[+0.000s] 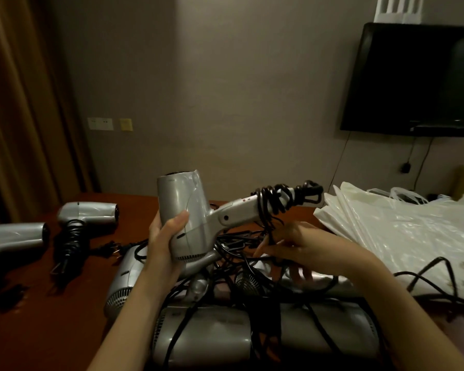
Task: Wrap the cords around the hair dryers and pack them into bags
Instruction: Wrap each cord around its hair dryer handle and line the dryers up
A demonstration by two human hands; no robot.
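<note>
Head view: left hand [169, 236] grips the dryer [184, 210]; right hand [300, 245] pinches the cord [272, 203]. Keep tension, lay turns snugly along the handle, tuck the plug.

left hand [164, 238] gripping hair dryer [184, 210], right hand [300, 247] pinching cord [272, 207]

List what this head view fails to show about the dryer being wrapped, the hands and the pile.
- Right hand: motion-blurred, so how it holds the cord is unclear.
- Held hair dryer: the left hand covers part of its barrel.
- Pile of dryers: tangled cords and both forearms cover it; no count possible.
- Leftmost dryer: cut off by the left edge.
- Plastic bags: cut by the right edge, contents unseen.
</note>
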